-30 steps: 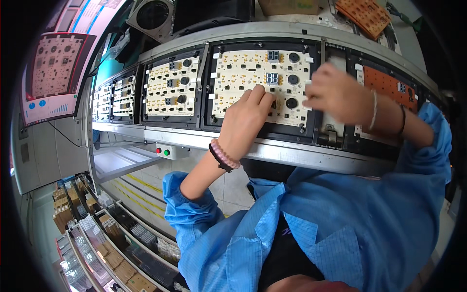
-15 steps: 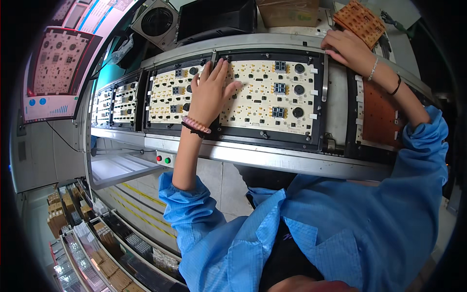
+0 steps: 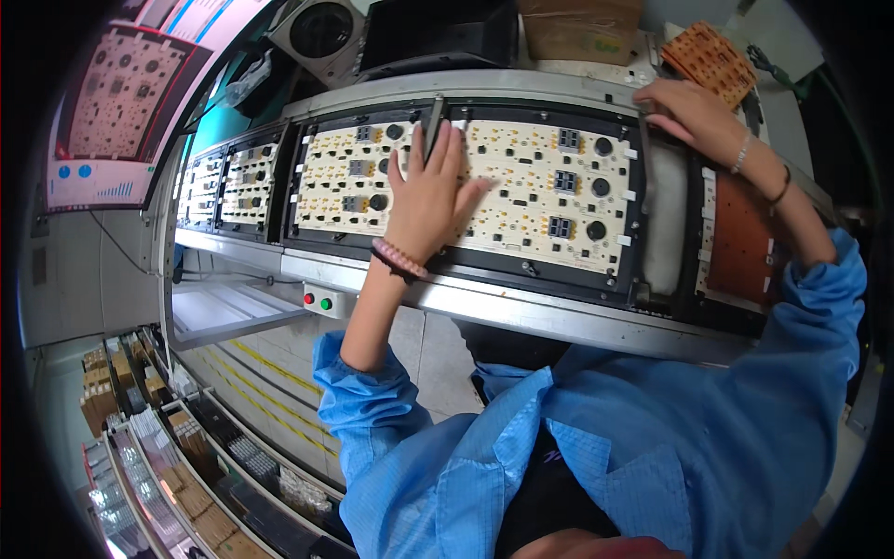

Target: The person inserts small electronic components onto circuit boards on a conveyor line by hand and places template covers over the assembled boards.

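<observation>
My left hand (image 3: 426, 200) lies flat with fingers apart over a cream circuit board (image 3: 507, 210) set in a black frame (image 3: 494, 259). Its fingertips are beside a narrow metal strip at the frame's middle. Black digit displays (image 3: 564, 181) and round black parts (image 3: 602, 187) stand on the board. My right hand (image 3: 697, 119) is at the far rail, just past the frame's far right corner. Its thumb and forefinger are apart, with nothing visible between them; the other fingertips are partly hidden.
A metal rail (image 3: 577, 321) runs along the near side, with a red-and-green button box (image 3: 326, 301) below. Right of the frame is a reddish-brown board (image 3: 740, 238). Orange perforated boards (image 3: 710, 63), a cardboard box (image 3: 582, 30) and a black bin (image 3: 438, 35) sit behind. A screen (image 3: 126, 102) stands left.
The whole view has shifted, so the frame and both hands appear slightly further right and lower. My hands keep nearly the same places on the frame and the rail.
</observation>
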The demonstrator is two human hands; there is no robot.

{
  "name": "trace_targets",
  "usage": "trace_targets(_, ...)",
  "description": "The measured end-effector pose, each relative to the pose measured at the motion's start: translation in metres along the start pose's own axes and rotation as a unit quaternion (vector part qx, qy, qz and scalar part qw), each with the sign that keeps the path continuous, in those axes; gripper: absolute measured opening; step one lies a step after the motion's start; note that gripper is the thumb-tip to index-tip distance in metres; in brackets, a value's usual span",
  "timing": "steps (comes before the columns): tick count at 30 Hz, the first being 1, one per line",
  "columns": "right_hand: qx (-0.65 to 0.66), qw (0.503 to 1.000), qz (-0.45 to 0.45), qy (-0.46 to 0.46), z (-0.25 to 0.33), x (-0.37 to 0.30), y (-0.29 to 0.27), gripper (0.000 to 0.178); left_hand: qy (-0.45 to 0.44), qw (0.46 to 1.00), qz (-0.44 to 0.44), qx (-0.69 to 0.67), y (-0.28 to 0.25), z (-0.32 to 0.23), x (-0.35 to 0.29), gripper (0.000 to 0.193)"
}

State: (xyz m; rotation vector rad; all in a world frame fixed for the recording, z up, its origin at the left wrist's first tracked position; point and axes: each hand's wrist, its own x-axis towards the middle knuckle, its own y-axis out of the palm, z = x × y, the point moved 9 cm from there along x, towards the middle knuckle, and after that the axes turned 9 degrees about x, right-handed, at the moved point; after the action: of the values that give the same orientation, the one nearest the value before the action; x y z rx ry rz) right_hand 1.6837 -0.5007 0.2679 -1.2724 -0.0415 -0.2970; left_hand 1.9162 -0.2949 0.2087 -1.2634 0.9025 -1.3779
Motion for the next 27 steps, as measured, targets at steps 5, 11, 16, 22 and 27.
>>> trace_targets(5, 0.021, 0.998, 0.009, 0.067, -0.010, 0.008, -0.021, 0.025, 0.020, 1.000, -0.003, 0.002, -0.025, -0.003, -0.029, 0.070)
trace_targets(11, -0.009, 0.997, 0.012, -0.072, 0.001, 0.101, 0.005, 0.017, 0.050, 0.998, -0.012, -0.029, -0.036, 0.001, -0.018, 0.059)
trace_targets(16, -0.074, 0.995, 0.052, -0.033, -0.003, 0.228, 0.063, 0.020, 0.022, 0.999, 0.027, -0.008, -0.028, -0.004, -0.049, 0.076)
trace_targets(22, -0.104, 0.971, 0.207, 0.052, -0.026, 0.294, 0.131, 0.033, 0.013, 0.995, 0.034, -0.093, -0.045, -0.004, -0.089, 0.072)
trace_targets(27, 0.150, 0.933, 0.261, 0.198, -0.057, 0.311, 0.187, 0.043, 0.039, 0.993, -0.051, -0.102, -0.053, -0.013, -0.084, 0.058)
